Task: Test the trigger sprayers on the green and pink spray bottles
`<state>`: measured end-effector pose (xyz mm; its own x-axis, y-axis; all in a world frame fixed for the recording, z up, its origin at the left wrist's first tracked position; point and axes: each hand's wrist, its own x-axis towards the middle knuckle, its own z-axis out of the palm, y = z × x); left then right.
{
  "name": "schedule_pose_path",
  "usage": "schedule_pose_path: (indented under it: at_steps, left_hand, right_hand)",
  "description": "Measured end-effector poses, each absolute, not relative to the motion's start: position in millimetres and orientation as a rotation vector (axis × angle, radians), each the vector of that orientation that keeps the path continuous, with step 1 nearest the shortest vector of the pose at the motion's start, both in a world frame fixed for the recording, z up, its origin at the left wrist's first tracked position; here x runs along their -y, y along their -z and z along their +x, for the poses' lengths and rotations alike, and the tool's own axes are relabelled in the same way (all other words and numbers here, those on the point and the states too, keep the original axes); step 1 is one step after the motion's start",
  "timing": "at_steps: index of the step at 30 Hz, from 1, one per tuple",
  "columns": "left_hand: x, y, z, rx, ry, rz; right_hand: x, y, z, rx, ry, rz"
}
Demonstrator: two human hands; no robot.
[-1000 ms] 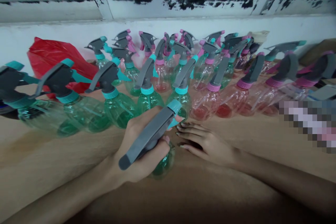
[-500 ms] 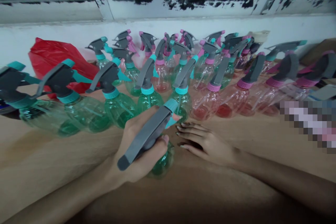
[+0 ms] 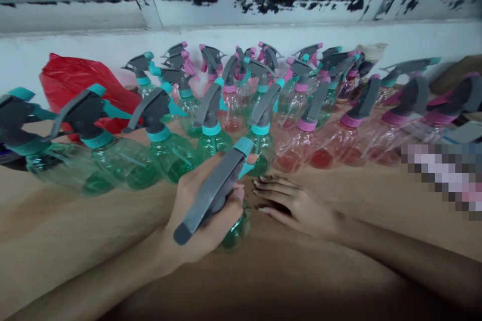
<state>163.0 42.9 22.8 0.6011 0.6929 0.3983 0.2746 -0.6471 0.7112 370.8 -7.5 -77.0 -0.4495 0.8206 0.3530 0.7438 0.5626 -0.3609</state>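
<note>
My left hand [image 3: 203, 210] is wrapped round the neck of a green spray bottle [image 3: 238, 230], just under its grey trigger head with a turquoise nozzle. A fingertip shows by the turquoise trigger. Most of the bottle's body is hidden behind the hand. To the right, my right hand [image 3: 288, 200] lies on the wooden table [image 3: 361, 271] with its fingers stretched out, holding nothing. Just beyond both hands stands a row of spray bottles, green ones [image 3: 175, 158] with turquoise collars on the left and pink ones [image 3: 293, 148] with pink collars on the right.
More spray bottles [image 3: 229, 105] in green and pink crowd the table behind the front row. A red plastic bag [image 3: 83, 80] lies at the back left. Behind everything runs a white wall [image 3: 94, 45] below windows. A brown box [image 3: 457, 75] sits at the far right.
The spray head in my left hand has shifted slightly up and right, and its tilt has changed a little. My right hand and the standing bottles have stayed put.
</note>
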Motion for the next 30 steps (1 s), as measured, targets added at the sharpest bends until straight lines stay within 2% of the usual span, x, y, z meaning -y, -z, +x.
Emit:
schedule_pose_path:
  at_steps: [30]
  left_hand:
    - [-44.1, -31.6, 166.0, -0.794, -0.831, 2.187]
  right_hand:
    - [7.8, 75.7, 371.3, 2.329, -0.225, -1.293]
